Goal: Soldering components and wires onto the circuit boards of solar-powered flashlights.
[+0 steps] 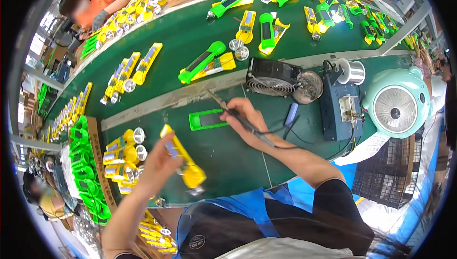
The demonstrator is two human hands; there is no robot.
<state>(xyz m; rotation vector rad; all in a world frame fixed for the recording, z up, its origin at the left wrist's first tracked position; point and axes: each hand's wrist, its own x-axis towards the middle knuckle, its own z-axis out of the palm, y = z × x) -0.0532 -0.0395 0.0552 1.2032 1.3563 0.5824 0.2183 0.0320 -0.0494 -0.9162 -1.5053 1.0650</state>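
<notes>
My left hand [159, 164] is closed on a yellow lamp body [193, 175] with a purple-blue battery in it, held at a slant above the green work surface. In my right hand [245, 118] is a soldering iron [216, 98], its tip pointing up and to the left, its dark cord trailing along my forearm. Just left of the right fingers lies a bright green casing [195, 122] with a dark panel inside. The fingers overlap its right end; whether they touch it I cannot tell.
At right stand a black fan [269, 78], a round tin [309, 87], a solder spool [352, 72], a dark blue box [342, 111] and a mint fan [397, 106]. Yellow lamp bodies [124, 154] and a box of green casings [85, 173] flank my left; a belt [176, 35] carries more. Another person [97, 6] sits beyond.
</notes>
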